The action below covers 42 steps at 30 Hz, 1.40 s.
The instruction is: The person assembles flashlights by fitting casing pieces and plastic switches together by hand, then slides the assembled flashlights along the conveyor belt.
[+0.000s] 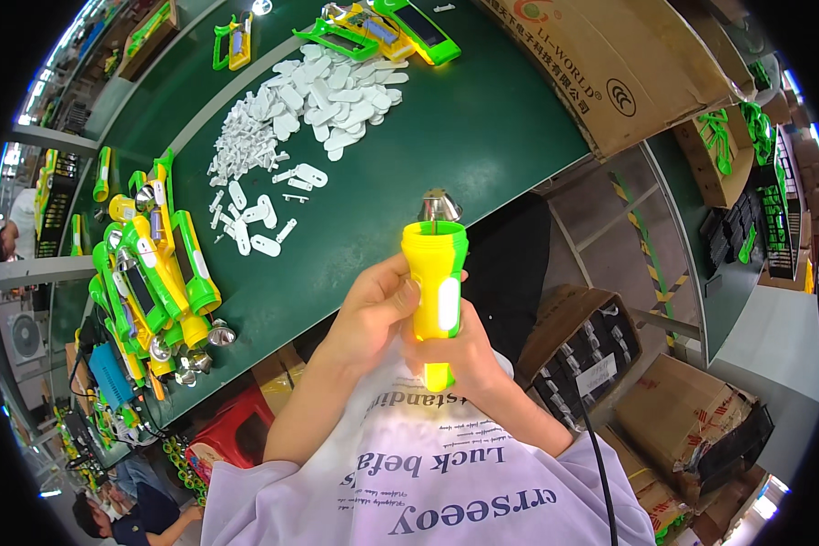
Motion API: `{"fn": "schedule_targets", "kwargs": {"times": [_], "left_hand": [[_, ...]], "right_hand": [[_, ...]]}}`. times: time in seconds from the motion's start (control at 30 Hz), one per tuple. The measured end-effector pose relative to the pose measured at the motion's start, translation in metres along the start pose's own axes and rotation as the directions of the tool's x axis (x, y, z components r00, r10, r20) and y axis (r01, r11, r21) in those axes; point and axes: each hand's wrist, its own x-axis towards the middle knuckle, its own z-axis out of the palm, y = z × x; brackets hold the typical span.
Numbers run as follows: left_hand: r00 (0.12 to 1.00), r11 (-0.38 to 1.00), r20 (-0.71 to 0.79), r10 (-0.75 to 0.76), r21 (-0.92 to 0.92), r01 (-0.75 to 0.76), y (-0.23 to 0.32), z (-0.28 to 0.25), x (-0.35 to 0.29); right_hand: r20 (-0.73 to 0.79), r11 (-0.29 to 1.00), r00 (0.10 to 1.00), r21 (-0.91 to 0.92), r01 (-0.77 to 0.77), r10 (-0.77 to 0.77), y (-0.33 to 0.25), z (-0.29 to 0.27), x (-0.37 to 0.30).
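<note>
A yellow and green flashlight body (425,282) stands upright in front of my chest, its round threaded mouth uppermost. A bright white oblong patch shows on its side. At the mouth, a silver cone-shaped reflector (441,206) sits just beyond the rim; whether it is joined to the body is hard to see. My left hand (378,308) is closed on the left side of the body, thumb against the yellow shell. Around the lower part wraps my right hand (464,350), its fingers partly hidden behind the body.
White plastic pieces (328,96) lie heaped on the green table (355,205). Part-built flashlights (150,273) with loose reflectors are piled at the left. More green and yellow shells (419,32) lie at the far edge beside a large cardboard box (610,68). A box of black parts (587,350) stands right.
</note>
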Motion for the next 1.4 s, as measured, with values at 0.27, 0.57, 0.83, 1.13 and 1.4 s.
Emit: {"fn": "schedule_targets", "kwargs": {"times": [0.27,0.57,0.83,1.13,1.4], "left_hand": [[0.98,0.985,-0.175,0.092,-0.128,-0.116,-0.018,0.004,-0.003],[0.993,0.989,-0.087,0.083,-0.113,-0.092,-0.008,-0.003,-0.008],[0.989,0.996,-0.132,0.067,-0.05,-0.074,-0.009,0.002,-0.012],[0.971,0.997,-0.228,0.064,-0.03,-0.073,-0.012,0.005,-0.01],[0.967,0.997,-0.245,0.064,-0.034,-0.074,-0.012,0.006,-0.011]], "right_hand": [[-0.155,0.952,0.986,-0.306,0.006,-0.056,0.009,0.005,0.003],[-0.066,0.989,0.997,-0.141,0.035,-0.045,0.002,0.005,0.001],[-0.044,0.995,0.999,-0.1,-0.011,0.006,-0.001,0.007,0.0],[-0.077,0.997,0.997,-0.076,0.005,-0.011,0.006,0.007,0.002],[-0.078,0.981,0.997,-0.195,0.009,-0.025,0.006,0.008,0.002]]}}
